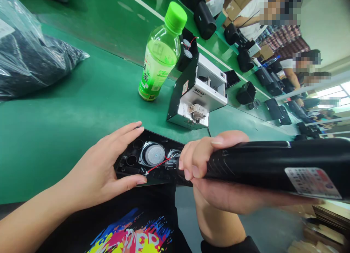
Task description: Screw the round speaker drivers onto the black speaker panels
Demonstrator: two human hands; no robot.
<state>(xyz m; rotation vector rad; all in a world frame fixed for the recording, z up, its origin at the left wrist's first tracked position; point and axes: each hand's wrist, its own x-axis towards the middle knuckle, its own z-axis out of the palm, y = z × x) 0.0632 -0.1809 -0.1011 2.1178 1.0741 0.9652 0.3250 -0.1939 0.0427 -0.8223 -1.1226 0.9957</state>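
My left hand grips the end of a black speaker housing, thumb along the near edge and fingers over the far edge. Inside the housing sits a round speaker driver, with a second driver partly covered beside it. A red wire with a small white plug runs across the housing. My right hand is wrapped around a black electric screwdriver, held nearly level. Its ribbed nose points into the housing over the second driver; the tip is hidden.
A green-capped tea bottle stands beyond the housing, next to a silver and black screw feeder. A plastic bag of dark items lies at left. Black speaker housings line the green bench, where people work farther off.
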